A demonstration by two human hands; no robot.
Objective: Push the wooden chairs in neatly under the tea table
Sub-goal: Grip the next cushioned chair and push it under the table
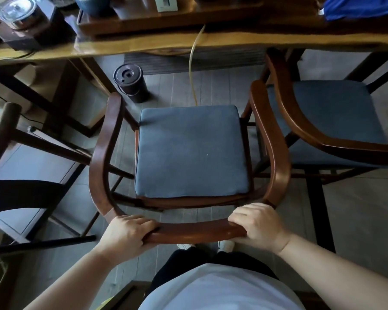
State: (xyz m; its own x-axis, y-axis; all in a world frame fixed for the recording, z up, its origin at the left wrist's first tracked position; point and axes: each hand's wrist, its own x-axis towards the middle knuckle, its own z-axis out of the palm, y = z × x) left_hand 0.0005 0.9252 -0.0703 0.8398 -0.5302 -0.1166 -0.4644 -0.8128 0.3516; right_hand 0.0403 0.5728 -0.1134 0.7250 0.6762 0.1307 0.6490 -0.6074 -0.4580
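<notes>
A wooden chair (276, 139) with a curved brown back rail and a blue seat cushion (190, 151) stands right in front of me, facing the tea table (233, 40). Its seat sits short of the table edge, with floor showing between them. My left hand (126, 233) grips the left end of the back rail and my right hand (255, 224) grips the right end. A second wooden chair (300, 121) with a blue seat stands to the right, its front partly under the table.
A dark round canister (130, 82) stands on the floor under the table, just ahead of the chair's left front. A yellow hose (192, 63) hangs from the table to the floor. Dark wooden chair frames (14, 135) crowd the left side.
</notes>
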